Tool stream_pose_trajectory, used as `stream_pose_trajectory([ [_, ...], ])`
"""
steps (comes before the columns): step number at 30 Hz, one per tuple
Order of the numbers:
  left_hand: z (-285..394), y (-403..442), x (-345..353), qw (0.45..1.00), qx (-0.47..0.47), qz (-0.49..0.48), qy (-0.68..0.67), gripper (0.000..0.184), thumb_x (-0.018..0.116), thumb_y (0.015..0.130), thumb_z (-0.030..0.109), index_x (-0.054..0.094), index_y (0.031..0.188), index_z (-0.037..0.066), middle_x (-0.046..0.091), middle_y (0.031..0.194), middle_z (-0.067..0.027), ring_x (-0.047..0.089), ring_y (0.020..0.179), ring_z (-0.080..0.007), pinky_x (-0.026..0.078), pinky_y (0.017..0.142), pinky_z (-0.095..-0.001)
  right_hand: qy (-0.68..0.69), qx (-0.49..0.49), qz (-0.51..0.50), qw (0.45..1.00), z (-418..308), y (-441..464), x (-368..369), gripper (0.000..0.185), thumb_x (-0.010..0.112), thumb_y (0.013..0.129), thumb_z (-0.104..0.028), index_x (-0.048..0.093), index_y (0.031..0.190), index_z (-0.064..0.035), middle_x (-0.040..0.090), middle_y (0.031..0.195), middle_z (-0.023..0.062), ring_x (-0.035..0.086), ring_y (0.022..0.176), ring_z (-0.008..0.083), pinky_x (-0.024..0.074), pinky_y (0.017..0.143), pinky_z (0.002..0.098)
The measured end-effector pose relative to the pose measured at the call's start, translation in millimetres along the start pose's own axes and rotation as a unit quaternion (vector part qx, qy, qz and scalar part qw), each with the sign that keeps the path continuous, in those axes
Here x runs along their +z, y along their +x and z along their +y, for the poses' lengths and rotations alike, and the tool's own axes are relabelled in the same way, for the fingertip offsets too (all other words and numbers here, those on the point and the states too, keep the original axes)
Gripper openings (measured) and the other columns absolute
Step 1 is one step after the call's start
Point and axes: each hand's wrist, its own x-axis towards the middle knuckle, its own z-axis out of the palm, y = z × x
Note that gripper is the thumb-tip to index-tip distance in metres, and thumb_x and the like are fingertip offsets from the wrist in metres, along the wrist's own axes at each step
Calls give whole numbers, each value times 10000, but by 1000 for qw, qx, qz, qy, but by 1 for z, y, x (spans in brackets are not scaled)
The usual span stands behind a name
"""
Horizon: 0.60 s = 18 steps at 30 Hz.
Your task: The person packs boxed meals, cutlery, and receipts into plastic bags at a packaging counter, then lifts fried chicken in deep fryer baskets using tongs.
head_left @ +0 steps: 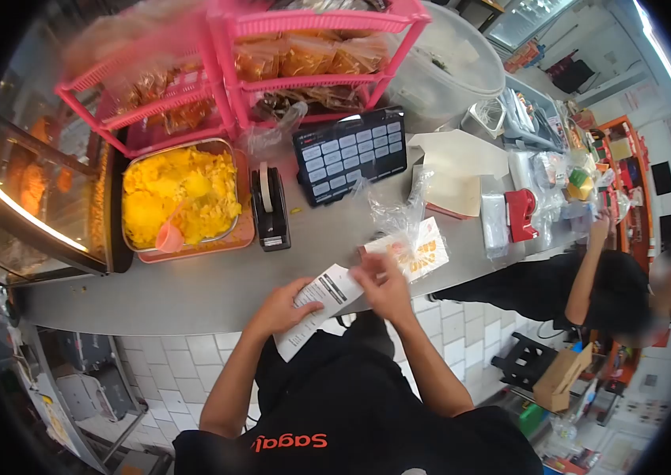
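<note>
A printed paper receipt [327, 291] is held over the front edge of the metal counter. My left hand [282, 307] grips its lower left part, thumb across the print. At its upper right corner, my right hand [385, 289] has its fingers curled in and touching the paper. Just beyond my right hand, a white box with orange lettering [429, 252] lies in a clear plastic bag [399, 212] gathered at the top. A tablet [355, 157] showing a grid of buttons stands behind, with a black tape dispenser [271, 214] to its left.
A tray of yellow food [181, 190] with a pink scoop [168, 237] sits left on the counter [185, 293]. Pink racks [304, 79] hold bagged food behind. An open carton [454, 178] and red tape dispenser [521, 215] stand right. Another person [608, 289] works at the far right.
</note>
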Motion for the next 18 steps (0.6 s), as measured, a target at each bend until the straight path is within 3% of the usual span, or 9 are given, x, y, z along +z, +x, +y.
stream_pose_trajectory([
  [2,-18,6,1,999,-7,32,39,399,714,813,275,607,1133,64,690,948,-176,678,862,-332,527,768,-385,-207,-112,230,944,-6,24,-10,541,791,736,-258,569,1141,23,610,1028,136,572,932,235,451,829,364],
  [3,-23,9,0,999,-9,31,25,399,714,813,275,607,1133,64,690,948,-176,678,862,-332,527,768,-385,-271,-172,316,893,-5,39,-15,556,795,720,-263,563,1137,23,598,1010,146,569,947,252,449,839,378],
  [7,-25,10,-2,995,-13,69,64,299,691,828,261,616,1043,67,685,899,-165,659,817,-359,523,720,-405,-473,-167,277,819,15,76,-28,516,765,725,-193,524,1130,16,578,957,130,565,928,238,462,821,374],
  [9,-28,15,-2,994,-6,85,70,276,684,833,261,617,1019,69,683,871,-158,655,789,-361,521,697,-410,-170,-12,183,968,29,78,-39,443,655,819,-159,463,1176,19,584,938,123,594,860,222,510,761,342],
  [10,-30,15,-2,994,15,92,53,250,676,830,240,613,998,67,675,857,-156,648,779,-362,516,684,-412,14,18,228,973,43,74,-43,286,636,803,-122,517,1043,-22,583,953,84,587,845,207,508,737,349],
  [11,-32,12,-2,994,36,95,38,223,668,827,219,608,976,65,667,844,-153,642,768,-362,510,670,-413,9,25,226,974,51,74,-48,286,636,803,-122,517,1043,-22,583,953,84,587,845,207,508,737,349],
  [13,-31,13,-7,996,35,72,27,210,655,813,194,600,966,61,658,842,-154,636,772,-365,505,674,-416,265,-17,348,899,59,72,-64,156,538,883,-94,532,1028,-36,593,987,76,596,873,195,514,757,346],
  [14,-30,15,-9,997,41,57,20,199,642,800,169,593,956,57,650,840,-154,629,777,-368,500,677,-419,329,27,343,880,58,72,-71,208,437,947,-111,525,1119,-33,591,1058,86,588,974,215,511,815,368],
  [18,-29,19,-19,999,22,5,43,221,610,766,134,570,963,41,634,854,-177,612,812,-388,488,711,-438,429,33,306,850,70,72,-84,351,382,975,-239,524,1222,-34,617,1060,93,596,997,262,488,877,418],
])
